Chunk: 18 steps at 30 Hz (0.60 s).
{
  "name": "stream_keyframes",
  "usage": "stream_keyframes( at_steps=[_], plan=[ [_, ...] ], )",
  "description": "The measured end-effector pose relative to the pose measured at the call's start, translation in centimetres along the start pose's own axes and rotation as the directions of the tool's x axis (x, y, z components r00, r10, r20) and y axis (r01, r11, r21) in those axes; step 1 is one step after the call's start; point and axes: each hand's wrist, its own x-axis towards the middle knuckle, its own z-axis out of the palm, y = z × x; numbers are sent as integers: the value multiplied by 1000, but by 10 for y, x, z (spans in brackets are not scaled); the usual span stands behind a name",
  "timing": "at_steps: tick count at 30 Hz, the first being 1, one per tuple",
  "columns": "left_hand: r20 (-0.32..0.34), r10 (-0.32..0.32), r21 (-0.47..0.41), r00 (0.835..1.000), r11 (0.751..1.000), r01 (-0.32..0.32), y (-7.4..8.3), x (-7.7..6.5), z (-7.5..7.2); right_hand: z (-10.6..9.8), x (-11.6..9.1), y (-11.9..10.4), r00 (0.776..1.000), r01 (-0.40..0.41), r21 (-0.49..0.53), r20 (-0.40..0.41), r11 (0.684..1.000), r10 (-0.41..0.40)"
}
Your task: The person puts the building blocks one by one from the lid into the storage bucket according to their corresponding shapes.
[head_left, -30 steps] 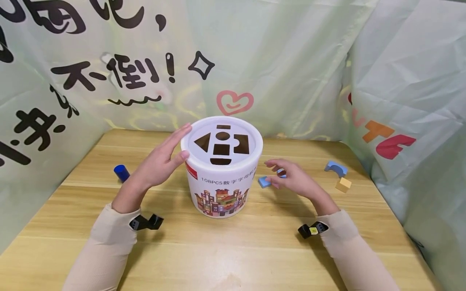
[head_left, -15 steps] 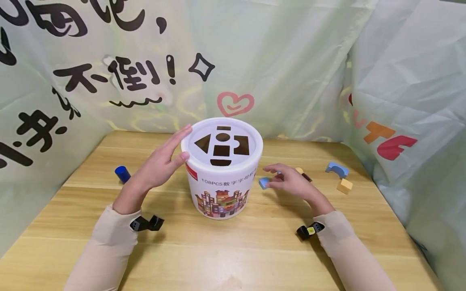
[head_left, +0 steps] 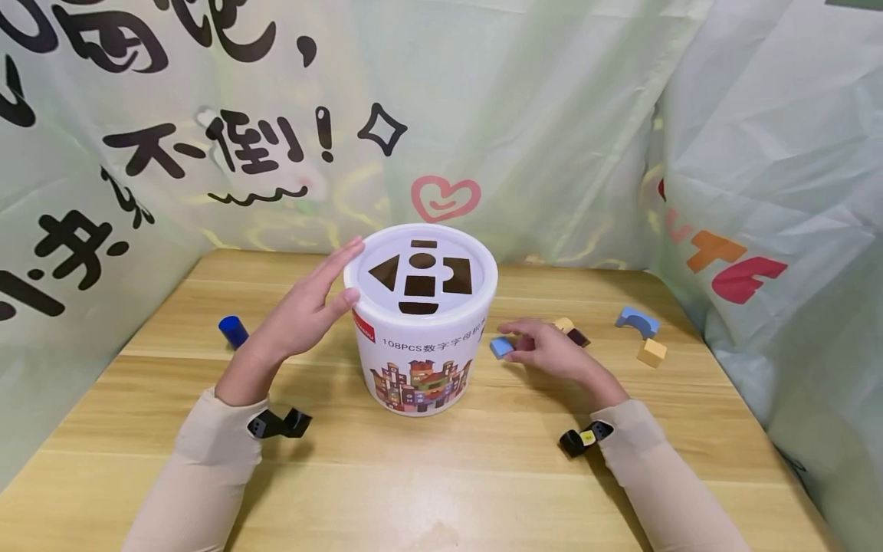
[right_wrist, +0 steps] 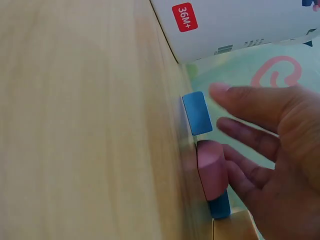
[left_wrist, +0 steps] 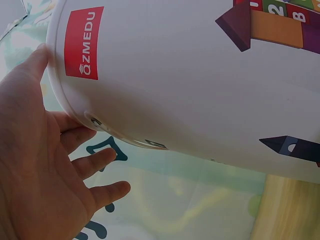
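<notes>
A white toy-block bucket (head_left: 428,387) stands upright, its lid (head_left: 372,295) cut with several shaped holes. At its left side, my left hand (head_left: 293,314) touches the rim with fingers extended and the thumb on the near side; the left wrist view shows the thumb (left_wrist: 37,62) at the rim and the other fingers spread. Right of the bucket, my right hand (head_left: 552,351) is low over the table, thumb and fingers apart, close to a small blue block (right_wrist: 198,113). A pink rounded block (right_wrist: 211,170) lies beside the fingers, with another blue block (right_wrist: 220,206) partly hidden behind it.
A tan block (head_left: 563,325) and a dark brown block (head_left: 578,337) lie behind my right hand. Further right are a blue arch block (head_left: 638,322) and a yellow-orange block (head_left: 651,353). A dark blue cylinder (head_left: 233,331) lies left of the bucket, near my left forearm. Printed cloth (head_left: 552,153) hangs behind the table.
My right hand has moved slightly left and lower, closer to the small blue block. The tan and dark brown blocks have come into view behind it. My left hand stays at the bucket.
</notes>
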Motion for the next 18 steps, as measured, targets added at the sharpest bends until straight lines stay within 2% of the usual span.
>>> stream_keyframes(
  at_steps=[11, 18],
  plan=[
    [7, -13, -6, 1000, 1000, 13, 3, -1, -1, 5, 0, -1, 998, 62, -211, 3, 975, -62],
    [6, -5, 4, 1000, 1000, 5, 3, 0, -1, -3, -3, -7, 999, -35, -156, -19, 987, 32]
  ],
)
